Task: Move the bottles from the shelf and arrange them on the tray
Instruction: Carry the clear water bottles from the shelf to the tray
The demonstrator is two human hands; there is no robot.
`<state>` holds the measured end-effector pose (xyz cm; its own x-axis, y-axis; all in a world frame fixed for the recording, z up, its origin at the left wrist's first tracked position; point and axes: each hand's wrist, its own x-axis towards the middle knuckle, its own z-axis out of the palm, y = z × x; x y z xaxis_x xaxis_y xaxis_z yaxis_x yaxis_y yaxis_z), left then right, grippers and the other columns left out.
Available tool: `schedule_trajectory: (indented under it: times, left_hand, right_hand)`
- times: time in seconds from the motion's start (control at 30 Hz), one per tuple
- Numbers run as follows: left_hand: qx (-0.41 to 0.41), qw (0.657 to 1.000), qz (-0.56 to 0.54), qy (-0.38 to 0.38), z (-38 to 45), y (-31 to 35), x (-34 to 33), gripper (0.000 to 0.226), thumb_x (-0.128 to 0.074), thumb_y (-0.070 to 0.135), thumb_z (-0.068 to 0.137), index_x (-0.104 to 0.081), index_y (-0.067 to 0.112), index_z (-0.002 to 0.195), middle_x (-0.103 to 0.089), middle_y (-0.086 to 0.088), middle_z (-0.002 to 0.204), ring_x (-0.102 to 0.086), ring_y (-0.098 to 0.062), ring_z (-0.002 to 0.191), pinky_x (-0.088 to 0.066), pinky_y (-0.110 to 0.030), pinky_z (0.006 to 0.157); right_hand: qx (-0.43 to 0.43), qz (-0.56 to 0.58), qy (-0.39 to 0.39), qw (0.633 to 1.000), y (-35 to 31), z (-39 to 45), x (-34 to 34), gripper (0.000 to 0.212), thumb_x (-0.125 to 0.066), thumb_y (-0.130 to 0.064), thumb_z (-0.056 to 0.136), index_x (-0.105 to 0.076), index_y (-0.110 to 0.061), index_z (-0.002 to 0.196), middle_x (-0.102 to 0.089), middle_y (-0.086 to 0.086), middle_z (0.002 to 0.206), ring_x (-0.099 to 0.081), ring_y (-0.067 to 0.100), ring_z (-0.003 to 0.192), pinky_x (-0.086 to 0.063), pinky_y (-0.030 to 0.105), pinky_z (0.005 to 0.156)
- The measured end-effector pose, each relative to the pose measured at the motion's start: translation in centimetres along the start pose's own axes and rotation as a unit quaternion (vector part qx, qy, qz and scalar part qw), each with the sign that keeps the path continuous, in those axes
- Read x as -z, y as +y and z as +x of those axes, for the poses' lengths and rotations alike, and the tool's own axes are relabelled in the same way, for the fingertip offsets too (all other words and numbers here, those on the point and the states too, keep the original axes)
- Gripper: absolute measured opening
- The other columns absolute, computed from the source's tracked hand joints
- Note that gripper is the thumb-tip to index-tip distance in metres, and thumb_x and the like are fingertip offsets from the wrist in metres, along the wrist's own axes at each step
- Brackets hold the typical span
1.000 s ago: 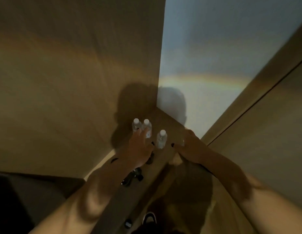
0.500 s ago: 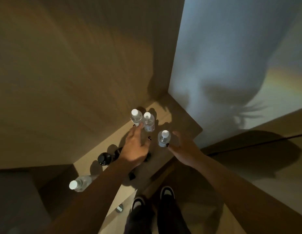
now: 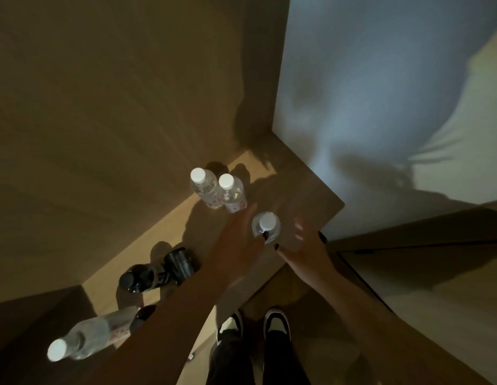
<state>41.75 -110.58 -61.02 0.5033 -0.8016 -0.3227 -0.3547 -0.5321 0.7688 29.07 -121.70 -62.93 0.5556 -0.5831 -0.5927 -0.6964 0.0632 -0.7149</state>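
Note:
Two clear bottles with white caps, one (image 3: 199, 185) beside the other (image 3: 231, 191), stand at the back of the wooden shelf (image 3: 305, 198). A third clear bottle (image 3: 266, 224) stands nearer the shelf's front edge. My left hand (image 3: 236, 237) curls round its left side, with the dark-nailed thumb on its near side. My right hand (image 3: 302, 241) is spread open just right of that bottle and is not gripping it. Another clear bottle (image 3: 80, 337) stands at the lower left. No tray is in view.
Two dark bottles (image 3: 137, 279) (image 3: 180, 262) stand on the shelf left of my left forearm. A wooden wall closes the shelf on the left and a pale wall on the right. My feet (image 3: 277, 323) are on the floor below.
My left hand has left the two back bottles and moved right onto the front bottle. My right hand has opened wider beside it. The camera has tilted down.

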Motion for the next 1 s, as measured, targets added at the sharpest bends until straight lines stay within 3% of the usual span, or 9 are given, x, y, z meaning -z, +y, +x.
schedule_trajectory:
  times: [0.13,0.27,0.4,0.47,0.53,0.67,0.77,0.9,1.0]
  left_hand:
    - [0.009,1.000,0.001,0.004,1.8,-1.8,-2.6,0.053,-0.053,0.032,0.095,-0.034,0.023,0.145,-0.038,0.002,0.149,-0.035,-0.011,0.135,-0.029,-0.027,0.112]
    - [-0.001,0.999,-0.040,0.021,2.5,-2.6,-3.9,0.034,-0.052,0.031,0.096,-0.042,0.031,0.129,-0.049,0.007,0.128,-0.043,0.000,0.110,-0.032,-0.003,0.084]
    - [-0.016,0.998,-0.068,-0.004,3.0,-3.3,-4.1,0.035,-0.047,0.029,0.099,-0.040,0.026,0.133,-0.047,0.006,0.132,-0.043,-0.004,0.115,-0.032,-0.011,0.091]
    - [0.009,0.993,-0.115,-0.004,3.4,-3.8,-3.7,0.035,-0.050,0.030,0.098,-0.044,0.028,0.133,-0.052,0.004,0.134,-0.048,-0.010,0.121,-0.039,-0.029,0.102]
    - [0.023,0.981,-0.192,-0.005,3.5,-3.6,-2.4,0.026,-0.055,0.031,0.093,-0.055,0.043,0.117,-0.064,0.009,0.116,-0.059,-0.012,0.111,-0.047,-0.041,0.098]
    - [0.035,0.953,-0.298,-0.045,2.7,-1.8,1.5,0.040,-0.064,0.022,0.086,-0.055,0.017,0.124,-0.066,0.002,0.102,-0.064,-0.020,0.095,-0.056,-0.039,0.078]
    - [0.006,0.937,-0.342,-0.066,2.3,0.3,4.8,0.038,-0.058,0.012,0.087,-0.050,0.012,0.124,-0.062,0.002,0.113,-0.065,-0.016,0.100,-0.059,-0.038,0.078]
    - [-0.016,0.917,-0.393,-0.058,2.2,2.2,8.1,0.038,-0.066,0.024,0.073,-0.054,0.020,0.109,-0.065,0.002,0.106,-0.066,-0.015,0.091,-0.060,-0.033,0.070]
    - [-0.002,0.901,-0.431,-0.038,2.4,2.4,9.2,0.076,-0.081,0.053,0.061,-0.057,0.010,0.119,-0.067,-0.003,0.105,-0.065,-0.019,0.091,-0.056,-0.032,0.073]
  right_hand:
    - [0.027,0.006,0.014,1.000,2.4,1.6,-1.2,0.084,-0.074,-0.036,0.079,-0.027,-0.023,0.147,-0.034,0.000,0.150,-0.038,0.017,0.134,-0.036,0.028,0.102]
    - [0.051,0.001,0.013,0.999,3.6,2.3,-1.8,0.078,-0.070,-0.034,0.083,-0.028,-0.022,0.147,-0.034,0.001,0.151,-0.038,0.018,0.135,-0.038,0.032,0.103]
    - [0.062,0.010,0.018,0.998,3.9,2.3,-1.9,0.073,-0.066,-0.036,0.086,-0.029,-0.018,0.147,-0.036,0.004,0.150,-0.040,0.018,0.134,-0.039,0.034,0.105]
    - [0.078,0.028,0.028,0.996,3.7,1.9,-1.8,0.066,-0.064,-0.035,0.089,-0.033,-0.020,0.145,-0.042,0.000,0.145,-0.043,0.014,0.131,-0.041,0.034,0.105]
    - [0.105,0.070,0.051,0.991,3.4,1.4,-1.5,0.056,-0.064,-0.031,0.090,-0.040,-0.022,0.140,-0.049,-0.007,0.135,-0.048,0.009,0.125,-0.047,0.023,0.098]
    - [0.145,0.082,0.056,0.984,2.1,0.1,-0.5,0.069,-0.072,-0.033,0.081,-0.038,-0.025,0.140,-0.046,-0.011,0.134,-0.047,0.001,0.119,-0.042,0.000,0.076]
    - [0.173,0.001,-0.002,0.985,1.2,-0.7,0.1,0.077,-0.077,-0.035,0.076,-0.033,-0.030,0.140,-0.046,-0.018,0.125,-0.050,-0.004,0.111,-0.047,0.005,0.074]
    - [0.201,-0.012,-0.025,0.979,-0.9,-1.4,0.4,0.061,-0.072,-0.037,0.081,-0.034,-0.034,0.130,-0.049,-0.018,0.116,-0.055,-0.003,0.102,-0.053,0.010,0.070]
    - [0.239,0.020,0.010,0.971,-3.0,-2.3,-0.4,0.059,-0.071,-0.034,0.083,-0.038,-0.025,0.131,-0.053,-0.008,0.118,-0.060,0.004,0.099,-0.055,0.017,0.068]
